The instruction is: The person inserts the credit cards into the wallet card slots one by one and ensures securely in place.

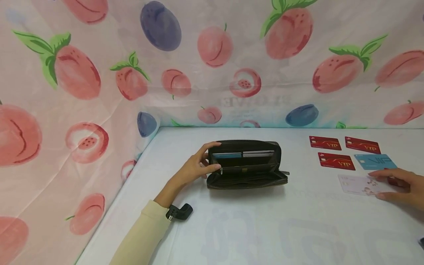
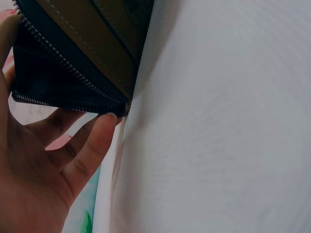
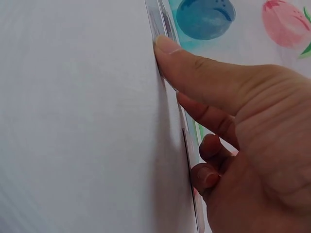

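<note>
Head view: left grip [image 1: 193, 168] clamped on wallet [image 1: 258, 169] edge; right grip [image 1: 412, 188], part-spread, pinches pale card [image 1: 353, 185]

Dark wallet [image 1: 258, 170], pale card [image 1: 357, 185] (floral)

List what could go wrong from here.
The pale card could slip, since the right hand grips it near one end. That hand might also nudge the blue VIP card lying close by. The open wallet could fold or shift, as the left hand holds just one end.
</note>
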{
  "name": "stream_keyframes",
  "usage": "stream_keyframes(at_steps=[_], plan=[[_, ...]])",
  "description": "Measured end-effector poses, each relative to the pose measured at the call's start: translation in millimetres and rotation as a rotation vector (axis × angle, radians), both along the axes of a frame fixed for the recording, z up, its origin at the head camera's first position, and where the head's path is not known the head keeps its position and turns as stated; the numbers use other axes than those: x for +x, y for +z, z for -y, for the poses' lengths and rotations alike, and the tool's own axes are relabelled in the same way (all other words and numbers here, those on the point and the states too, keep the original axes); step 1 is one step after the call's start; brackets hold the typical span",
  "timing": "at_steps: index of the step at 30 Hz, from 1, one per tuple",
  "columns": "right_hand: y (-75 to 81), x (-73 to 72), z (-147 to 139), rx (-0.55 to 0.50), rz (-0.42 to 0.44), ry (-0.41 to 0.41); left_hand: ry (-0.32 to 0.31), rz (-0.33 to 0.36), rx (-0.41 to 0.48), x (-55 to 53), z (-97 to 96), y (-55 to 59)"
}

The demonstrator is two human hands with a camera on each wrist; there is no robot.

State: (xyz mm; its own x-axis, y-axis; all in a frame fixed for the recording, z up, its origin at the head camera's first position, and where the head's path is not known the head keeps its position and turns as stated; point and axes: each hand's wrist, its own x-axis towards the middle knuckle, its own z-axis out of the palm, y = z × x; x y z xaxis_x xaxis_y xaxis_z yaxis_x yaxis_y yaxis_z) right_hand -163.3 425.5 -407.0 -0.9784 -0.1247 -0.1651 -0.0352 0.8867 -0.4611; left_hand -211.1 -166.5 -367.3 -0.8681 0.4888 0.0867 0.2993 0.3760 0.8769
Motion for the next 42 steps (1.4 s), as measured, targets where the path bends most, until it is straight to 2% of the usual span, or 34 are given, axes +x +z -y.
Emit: stream_keyframes(at_steps=[2, 3, 9, 10, 19, 27, 35, 42], plan=[[3.7, 0.6, 2.8, 0.008, 0.011, 0.006, 0.002, -0.004, -0.002, -0.2, 0.4, -0.7], [6.0, 1.4, 4.8, 0.007, 0.009, 0.010, 0.002, 0.000, -0.004, 2.3, -0.3, 3.2], [6.6, 3.9, 8.0, -0.015, -0.036, 0.035, -0.003, -0.005, -0.005, 3.0, -0.4, 3.8], [6.1, 3.8, 7.8, -0.011, -0.041, 0.042, -0.002, -0.011, -0.005, 0.6, 0.4, -0.3], [10.9, 3.2, 13.1, 0.073, -0.045, 0.072, 0.001, -0.017, -0.008, -0.9, -0.4, 0.1], [8.3, 4.2, 13.8, 0.085, -0.052, 0.041, 0.003, -0.010, -0.007, -0.5, 0.2, -1.0], [10.2, 5.3, 18.5, 0.054, -0.071, -0.003, 0.004, -0.008, -0.014, -0.2, 0.6, -1.2], [9.3, 5.4, 17.9, 0.022, -0.073, -0.006, 0.011, 0.003, -0.014, 0.1, 0.0, -0.3]])
